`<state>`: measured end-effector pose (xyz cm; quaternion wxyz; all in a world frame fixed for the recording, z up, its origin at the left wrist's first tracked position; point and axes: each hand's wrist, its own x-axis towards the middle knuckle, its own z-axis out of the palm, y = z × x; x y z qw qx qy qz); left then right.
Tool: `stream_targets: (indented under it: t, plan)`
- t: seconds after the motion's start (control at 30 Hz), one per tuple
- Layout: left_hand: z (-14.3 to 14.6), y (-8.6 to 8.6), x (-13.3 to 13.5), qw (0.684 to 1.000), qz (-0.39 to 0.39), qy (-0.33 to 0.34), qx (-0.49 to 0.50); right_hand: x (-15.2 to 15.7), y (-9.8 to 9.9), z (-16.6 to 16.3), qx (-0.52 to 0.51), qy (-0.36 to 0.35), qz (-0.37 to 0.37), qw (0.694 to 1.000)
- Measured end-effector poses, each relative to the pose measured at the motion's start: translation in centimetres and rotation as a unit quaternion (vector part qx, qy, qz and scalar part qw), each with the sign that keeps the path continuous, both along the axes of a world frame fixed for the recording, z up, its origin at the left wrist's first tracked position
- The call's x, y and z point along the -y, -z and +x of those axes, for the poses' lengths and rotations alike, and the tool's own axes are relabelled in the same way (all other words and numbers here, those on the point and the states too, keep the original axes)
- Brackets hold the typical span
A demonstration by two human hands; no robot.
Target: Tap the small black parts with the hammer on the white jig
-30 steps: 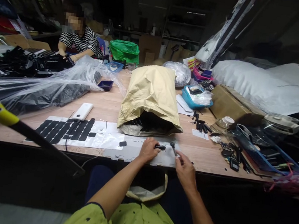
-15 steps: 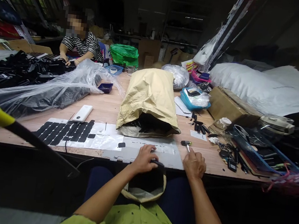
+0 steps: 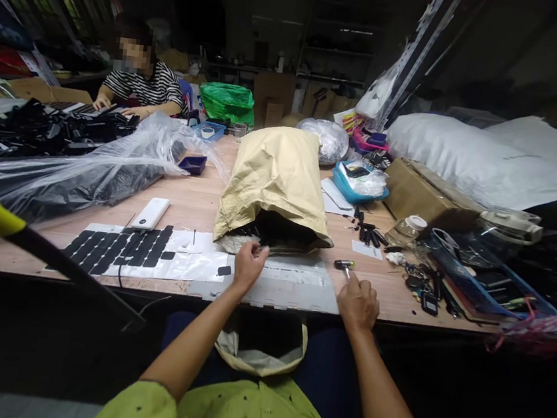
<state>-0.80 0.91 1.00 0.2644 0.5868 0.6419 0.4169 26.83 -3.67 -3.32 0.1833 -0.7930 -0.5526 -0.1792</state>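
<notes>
My right hand (image 3: 359,304) is closed around the handle of a small hammer (image 3: 344,265), whose head rests at the right edge of a grey mat (image 3: 294,291). My left hand (image 3: 250,265) is at the mouth of a full beige sack (image 3: 278,169), fingers curled together. Whatever they may pinch is hidden. Dark pieces (image 3: 269,228) show inside that sack's opening. On my lap a second beige sack (image 3: 260,369) gapes open, its inside dark. Left of the mat lies a white sheet with rows of black stickers (image 3: 118,248); one loose black sticker (image 3: 224,270) sits by my left hand.
A white power bank (image 3: 151,212) with a cable is behind the stickers. Plastic film (image 3: 86,174) and piled black parts (image 3: 41,128) fill the left. A blue basket (image 3: 491,280), a jar (image 3: 407,230) and a carton (image 3: 431,193) stand right. A co-worker (image 3: 144,90) sits far left.
My left hand has moved from above the lap sack, where it held a small black piece, forward to the full sack's mouth. The black piece no longer shows. My right hand keeps the hammer.
</notes>
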Motion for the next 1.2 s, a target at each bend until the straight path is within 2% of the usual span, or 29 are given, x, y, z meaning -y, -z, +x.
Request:
stream_targets:
  t: [0.07, 0.13, 0.27, 0.33, 0.43, 0.57, 0.7, 0.9, 1.07, 1.2]
  plan:
    - [0.2, -1.1, -3.7, 0.995, -0.065, -0.075, -0.005, -0.1, 0.1, 0.0, 0.008, -0.001, 0.001, 1.000]
    - [0.2, -1.6, -6.3, 0.986, -0.109, -0.123, -0.021, -0.1, 0.2, -0.1, 0.015, 0.001, 0.001, 1.000]
    - [-0.3, -0.9, -8.3, 0.979, -0.126, -0.155, -0.037, -0.2, 0.4, -0.2, 0.025, 0.002, 0.009, 1.000]
    - [-0.9, -0.3, -8.0, 0.981, -0.115, -0.150, -0.035, -0.2, 0.3, -0.3, 0.023, 0.000, 0.009, 1.000]
    - [-1.9, 0.3, -6.3, 0.988, -0.104, -0.114, -0.023, -0.2, 0.1, -0.5, 0.013, 0.004, -0.002, 1.000]
    - [-2.0, 0.8, -2.3, 0.995, -0.102, -0.022, -0.006, -0.1, -0.3, -0.7, 0.001, 0.012, -0.018, 1.000]
    - [0.0, 1.3, 0.6, 0.993, -0.073, 0.082, -0.033, -0.2, -0.6, -0.9, -0.016, 0.014, -0.035, 0.999]
    - [3.0, 1.9, 1.1, 0.975, -0.012, 0.175, -0.140, -0.2, -0.4, -1.2, -0.036, 0.015, -0.031, 0.999]
    - [3.3, 2.2, 0.9, 0.967, -0.001, 0.187, -0.172, -0.3, -0.5, -1.1, -0.054, 0.008, -0.023, 0.998]
    - [3.2, 2.1, 0.9, 0.966, -0.007, 0.197, -0.166, -0.1, -0.9, -0.6, -0.136, 0.001, -0.029, 0.990]
